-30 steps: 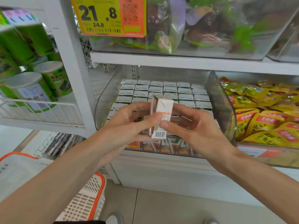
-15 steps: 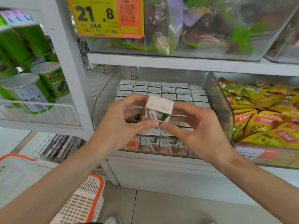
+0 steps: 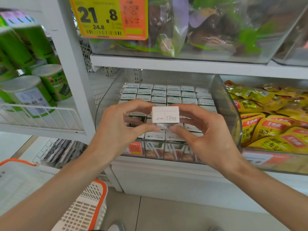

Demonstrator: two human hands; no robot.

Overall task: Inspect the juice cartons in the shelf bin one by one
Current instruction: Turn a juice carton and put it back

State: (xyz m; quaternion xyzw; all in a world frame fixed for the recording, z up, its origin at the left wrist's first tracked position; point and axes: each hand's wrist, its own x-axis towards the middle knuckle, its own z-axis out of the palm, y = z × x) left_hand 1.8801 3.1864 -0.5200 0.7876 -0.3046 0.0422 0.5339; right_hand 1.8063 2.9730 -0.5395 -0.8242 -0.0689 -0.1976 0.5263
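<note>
1. Closest to me, low on my left, a white basket with an orange rim (image 3: 86, 209) stands by the floor tiles.
2. My left grip (image 3: 120, 129) and right grip (image 3: 205, 139) meet in front of the shelf, both pinching one juice carton (image 3: 165, 115). My thumbs are under it and my fingers curl over its top edge and sides.
3. The juice carton is in the air above the front rows of the shelf bin (image 3: 225, 100). Its white end face is turned to me, with a small printed code I cannot read.
4. Below and behind it, the clear shelf bin sits on the lower shelf, packed with rows of upright cartons (image 3: 173, 95), pale tops up. The front row shows orange-and-green faces through the bin's front wall.
5. Just right of that bin, another clear bin holds yellow snack packs (image 3: 270, 127). On the left, behind a white wire rail, lie green canisters (image 3: 41, 87).
6. Farthest up, a yellow-and-orange price tag (image 3: 106, 17) reading 21.8 hangs on a clear upper-shelf bin of bagged goods (image 3: 208, 30).
</note>
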